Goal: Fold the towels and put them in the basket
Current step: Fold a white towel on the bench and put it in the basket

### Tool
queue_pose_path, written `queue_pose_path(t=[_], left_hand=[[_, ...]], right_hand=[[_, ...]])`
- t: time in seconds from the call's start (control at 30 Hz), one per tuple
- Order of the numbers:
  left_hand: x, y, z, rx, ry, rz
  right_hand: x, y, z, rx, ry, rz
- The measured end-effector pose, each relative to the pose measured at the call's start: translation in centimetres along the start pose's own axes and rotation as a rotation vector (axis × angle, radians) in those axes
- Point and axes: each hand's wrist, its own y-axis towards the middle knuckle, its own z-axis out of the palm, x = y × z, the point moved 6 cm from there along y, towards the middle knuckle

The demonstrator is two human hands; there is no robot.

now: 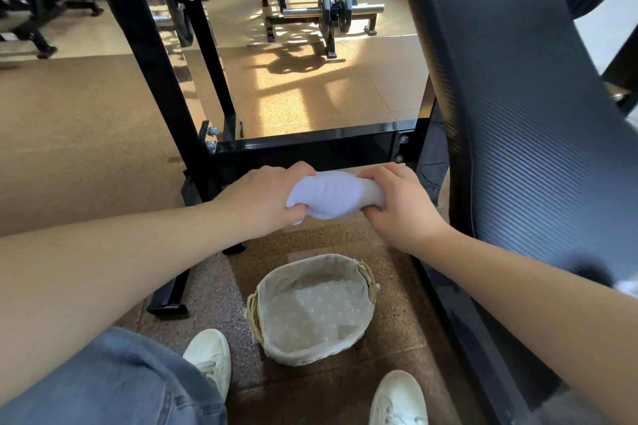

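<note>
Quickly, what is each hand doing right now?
Left hand: closed, gripping one end of the white towel.
Right hand: closed, gripping its other end.

Both ends of the towel [333,195] are buried in the left hand [266,197] and right hand [397,203], whose fingers [374,173] curl round it, tips out of sight. The bottom edge cuts off the right shoe [397,400]. The jeans leg [114,383] hides the left shoe's [210,355] heel. The black pad [511,114] at right is blurred and runs off the top edge. A cloth liner [310,310] covers most of the basket's [367,274] weave.
</note>
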Motion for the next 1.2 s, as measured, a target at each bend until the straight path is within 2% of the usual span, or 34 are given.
queue_pose_path(t=[0.07, 0.23, 0.4, 0.47, 0.6, 0.67, 0.73, 0.87, 1.03, 1.1, 1.2], left_hand=[[0.1, -0.1, -0.3, -0.036, 0.038, -0.006], [-0.1, -0.2, -1.8, -0.294, 0.068, -0.034], [-0.3, 0.1, -1.3, -0.295, -0.090, -0.114], [-0.5, 0.3, -0.6, -0.232, -0.318, -0.213], [-1.1, 0.2, 1.8, -0.068, -0.999, -0.523], [-1.4, 0.0, 2.2, -0.052, -1.196, -0.592], [-1.3, -0.2, 2.4, -0.053, -1.297, -0.634], [-0.7, -0.3, 2.3, -0.065, -1.328, -0.653], [-1.0, 0.0, 1.6, -0.047, -1.294, -0.536], [-1.7, 0.1, 1.4, -0.019, -1.284, -0.471], [-2.3, 0.1, 1.2, -0.010, -1.274, -0.427]], right_hand=[[0.0, 0.0, 0.0, -0.009, -0.030, -0.032], [0.1, 0.2, -0.5, -0.074, -0.024, -0.040], [1.2, -0.2, -0.2, -0.139, -0.012, -0.026], [1.9, -0.4, 0.0, -0.147, -0.024, -0.062], [2.6, -0.9, 1.1, -0.060, 0.039, -0.100], [3.0, -1.3, 1.9, -0.005, 0.059, -0.120], [3.2, -1.4, 2.4, 0.049, 0.104, -0.131], [4.1, -1.4, 2.3, 0.131, 0.371, -0.106], [2.9, -0.5, 1.9, 0.012, 0.732, 0.180], [2.2, -0.3, 2.1, 0.021, 0.818, 0.268], [1.6, -0.4, 2.2, 0.042, 0.864, 0.302]])
